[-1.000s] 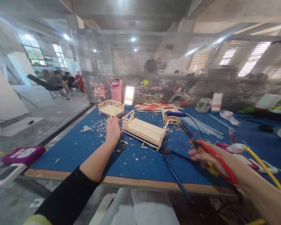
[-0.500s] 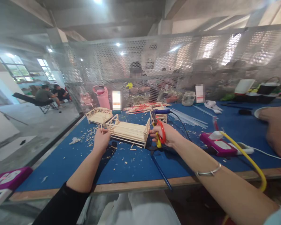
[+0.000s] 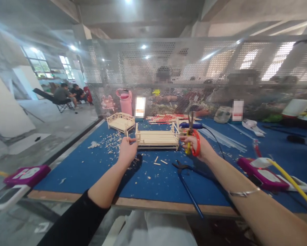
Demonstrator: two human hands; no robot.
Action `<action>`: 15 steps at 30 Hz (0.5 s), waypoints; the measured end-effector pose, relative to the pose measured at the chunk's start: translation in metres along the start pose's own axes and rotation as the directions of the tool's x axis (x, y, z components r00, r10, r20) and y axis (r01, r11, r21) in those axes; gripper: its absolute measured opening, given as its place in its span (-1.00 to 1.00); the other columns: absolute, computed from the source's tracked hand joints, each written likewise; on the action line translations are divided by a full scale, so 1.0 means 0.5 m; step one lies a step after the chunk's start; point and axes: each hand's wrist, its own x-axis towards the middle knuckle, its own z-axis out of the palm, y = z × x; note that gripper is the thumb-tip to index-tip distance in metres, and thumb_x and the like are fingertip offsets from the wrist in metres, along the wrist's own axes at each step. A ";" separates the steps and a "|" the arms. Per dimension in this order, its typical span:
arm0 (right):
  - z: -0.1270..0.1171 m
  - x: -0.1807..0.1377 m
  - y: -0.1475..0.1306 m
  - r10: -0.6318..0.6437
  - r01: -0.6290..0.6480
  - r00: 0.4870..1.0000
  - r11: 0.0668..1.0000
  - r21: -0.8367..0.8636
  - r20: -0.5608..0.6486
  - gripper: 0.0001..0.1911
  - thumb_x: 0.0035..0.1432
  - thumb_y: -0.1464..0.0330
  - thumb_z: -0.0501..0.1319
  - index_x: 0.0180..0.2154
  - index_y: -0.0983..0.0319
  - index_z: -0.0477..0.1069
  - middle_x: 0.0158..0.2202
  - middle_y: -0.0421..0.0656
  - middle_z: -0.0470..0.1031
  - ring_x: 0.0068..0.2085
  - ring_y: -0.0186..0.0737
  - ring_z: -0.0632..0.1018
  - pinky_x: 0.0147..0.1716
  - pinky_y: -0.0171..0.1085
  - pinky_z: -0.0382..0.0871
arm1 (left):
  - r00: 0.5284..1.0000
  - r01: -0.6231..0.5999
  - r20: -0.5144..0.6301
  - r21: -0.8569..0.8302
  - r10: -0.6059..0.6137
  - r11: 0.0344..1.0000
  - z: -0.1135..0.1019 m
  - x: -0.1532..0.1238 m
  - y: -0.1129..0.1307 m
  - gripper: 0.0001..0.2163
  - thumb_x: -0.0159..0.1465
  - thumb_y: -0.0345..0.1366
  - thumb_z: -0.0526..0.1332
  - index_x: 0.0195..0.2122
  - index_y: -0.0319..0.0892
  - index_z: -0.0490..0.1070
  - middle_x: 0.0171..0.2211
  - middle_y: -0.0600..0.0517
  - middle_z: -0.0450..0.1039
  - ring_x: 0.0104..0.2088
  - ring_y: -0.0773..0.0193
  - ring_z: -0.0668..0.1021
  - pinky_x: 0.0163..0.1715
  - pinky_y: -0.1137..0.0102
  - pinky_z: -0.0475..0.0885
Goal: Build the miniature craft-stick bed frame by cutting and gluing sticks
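A miniature bed (image 3: 158, 138) made of light wooden sticks stands on the blue mat between my hands. My left hand (image 3: 128, 150) is closed at its left end, pinching a thin wooden stick (image 3: 128, 134) upright beside the bed's end frame. At the other end, my right hand (image 3: 199, 145) is wrapped around scissors (image 3: 197, 142) with red and yellow handles, blades pointing up. Its fingertips are close to the bed's right end; whether they touch it I cannot tell. A second small wooden bed (image 3: 121, 123) sits behind my left hand. Part of another wooden frame shows behind the scissors.
Blue-handled pliers (image 3: 185, 171) lie near the front. Wood scraps (image 3: 157, 160) litter the mat. Behind are red-tipped sticks (image 3: 163, 119), a blue-handled corded tool (image 3: 194, 125), clear strips (image 3: 225, 137) and a pink bottle (image 3: 125, 102). A purple power strip (image 3: 263, 174) lies right.
The view has swung left, so everything sits further right. The bed between my hands has turned to lie more squarely. The other person's hand at the right has left view.
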 end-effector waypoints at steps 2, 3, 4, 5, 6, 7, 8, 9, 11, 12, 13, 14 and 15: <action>-0.020 -0.018 -0.007 0.002 -0.004 0.999 0.998 -0.059 -0.037 -0.66 -0.20 0.42 0.20 -0.28 0.13 0.21 -0.44 -0.23 0.40 -0.40 -0.29 0.47 -0.54 -0.39 0.35 | 1.000 0.021 -0.023 0.015 -0.021 1.000 -0.004 -0.001 0.011 -0.82 -0.07 -0.47 0.18 -0.50 -0.15 0.16 -0.51 0.10 0.34 -0.54 0.34 0.35 -0.47 0.40 0.26; -0.030 -0.027 -0.013 0.001 -0.006 0.998 0.995 -0.096 -0.058 -0.70 -0.15 0.36 0.20 -0.29 0.14 0.22 -0.44 -0.21 0.40 -0.42 -0.29 0.46 -0.57 -0.39 0.34 | 0.998 0.026 -0.051 0.024 -0.025 0.999 -0.007 -0.004 0.018 -0.85 -0.03 -0.45 0.16 -0.50 -0.15 0.16 -0.52 0.10 0.31 -0.52 0.33 0.35 -0.44 0.39 0.26; -0.041 -0.037 -0.019 0.000 -0.010 0.997 0.992 -0.127 -0.078 -0.74 -0.10 0.29 0.20 -0.29 0.15 0.23 -0.45 -0.20 0.39 -0.46 -0.30 0.45 -0.59 -0.38 0.33 | 0.996 0.005 -0.089 0.030 -0.003 1.000 -0.011 -0.010 0.027 -0.89 0.02 -0.44 0.14 -0.50 -0.15 0.17 -0.52 0.11 0.28 -0.48 0.32 0.34 -0.40 0.38 0.25; -0.050 -0.049 -0.025 -0.006 -0.010 0.995 0.986 -0.166 -0.095 -0.74 -0.06 0.22 0.19 -0.30 0.15 0.24 -0.47 -0.20 0.37 -0.50 -0.32 0.42 -0.62 -0.37 0.31 | 0.991 -0.040 -0.124 0.030 0.043 0.999 -0.014 -0.018 0.037 -0.92 0.08 -0.41 0.10 -0.51 -0.15 0.18 -0.51 0.10 0.25 -0.44 0.31 0.34 -0.36 0.38 0.24; -0.059 -0.061 -0.031 -0.025 0.002 0.995 0.974 -0.226 -0.100 -0.72 -0.04 0.16 0.18 -0.30 0.16 0.25 -0.49 -0.22 0.36 -0.54 -0.33 0.38 -0.64 -0.37 0.29 | 0.984 -0.107 -0.144 0.025 0.109 0.994 -0.016 -0.028 0.046 -0.90 0.15 -0.39 0.05 -0.51 -0.15 0.18 -0.49 0.10 0.24 -0.41 0.32 0.33 -0.32 0.39 0.23; -0.066 -0.075 -0.036 -0.066 0.037 0.994 0.951 -0.307 -0.085 -0.69 -0.03 0.12 0.17 -0.29 0.16 0.27 -0.50 -0.24 0.34 -0.56 -0.34 0.35 -0.64 -0.36 0.27 | 0.967 -0.219 -0.129 0.007 0.218 0.976 -0.016 -0.041 0.055 -0.85 0.20 -0.37 -0.01 -0.52 -0.15 0.19 -0.50 0.09 0.23 -0.40 0.32 0.32 -0.32 0.40 0.23; -0.070 -0.089 -0.040 -0.122 0.092 0.991 0.910 -0.404 -0.047 -0.66 -0.04 0.10 0.17 -0.27 0.16 0.28 -0.51 -0.25 0.34 -0.56 -0.33 0.34 -0.63 -0.35 0.27 | 0.953 -0.303 -0.039 -0.034 0.301 0.952 -0.014 -0.054 0.063 -0.79 0.24 -0.33 -0.04 -0.54 -0.16 0.19 -0.52 0.10 0.22 -0.43 0.34 0.31 -0.35 0.41 0.22; -0.073 -0.104 -0.043 -0.182 0.163 0.983 0.842 -0.514 0.013 -0.63 -0.04 0.08 0.17 -0.25 0.17 0.29 -0.52 -0.25 0.34 -0.54 -0.31 0.35 -0.60 -0.33 0.28 | 0.933 -0.328 0.130 -0.085 0.336 0.941 -0.010 -0.067 0.068 -0.75 0.26 -0.28 -0.05 -0.57 -0.17 0.20 -0.56 0.11 0.21 -0.48 0.36 0.30 -0.40 0.43 0.22; -0.070 -0.135 -0.045 -0.260 0.304 0.950 0.661 -0.686 0.171 -0.60 -0.04 0.06 0.15 -0.21 0.17 0.30 -0.52 -0.24 0.36 -0.50 -0.26 0.39 -0.51 -0.28 0.32 | 0.802 -0.229 0.520 -0.186 0.294 0.955 0.002 -0.090 0.074 -0.71 0.24 -0.15 0.02 -0.56 -0.19 0.26 -0.60 0.12 0.25 -0.55 0.40 0.28 -0.49 0.46 0.21; -0.065 -0.148 -0.045 -0.264 0.358 0.933 0.589 -0.724 0.246 -0.59 -0.02 0.06 0.15 -0.20 0.18 0.31 -0.52 -0.24 0.38 -0.49 -0.24 0.40 -0.47 -0.26 0.33 | 0.717 -0.135 0.655 -0.208 0.240 0.969 0.008 -0.098 0.075 -0.70 0.21 -0.09 0.06 -0.52 -0.20 0.30 -0.60 0.12 0.29 -0.58 0.42 0.28 -0.52 0.47 0.20; -0.058 -0.160 -0.044 -0.251 0.395 0.918 0.539 -0.744 0.307 -0.60 -0.01 0.07 0.14 -0.20 0.18 0.31 -0.52 -0.24 0.38 -0.49 -0.24 0.41 -0.45 -0.26 0.34 | 0.649 -0.042 0.737 -0.212 0.188 0.976 0.013 -0.104 0.074 -0.69 0.17 -0.03 0.09 -0.47 -0.21 0.34 -0.59 0.11 0.32 -0.60 0.44 0.30 -0.55 0.48 0.20; -0.052 -0.170 -0.043 -0.226 0.422 0.906 0.505 -0.753 0.357 -0.62 0.01 0.07 0.12 -0.20 0.17 0.31 -0.54 -0.25 0.38 -0.51 -0.24 0.41 -0.46 -0.26 0.34 | 0.612 0.037 0.778 -0.206 0.141 0.978 0.018 -0.107 0.072 -0.66 0.14 0.01 0.12 -0.41 -0.22 0.36 -0.58 0.11 0.35 -0.61 0.45 0.31 -0.58 0.50 0.19; -0.045 -0.178 -0.042 -0.201 0.441 0.896 0.485 -0.755 0.395 -0.64 0.04 0.08 0.10 -0.19 0.17 0.31 -0.54 -0.25 0.38 -0.52 -0.24 0.41 -0.47 -0.26 0.34 | 0.602 0.098 0.792 -0.199 0.101 0.975 0.021 -0.108 0.070 -0.63 0.10 0.05 0.14 -0.37 -0.22 0.37 -0.57 0.10 0.37 -0.62 0.45 0.34 -0.60 0.51 0.19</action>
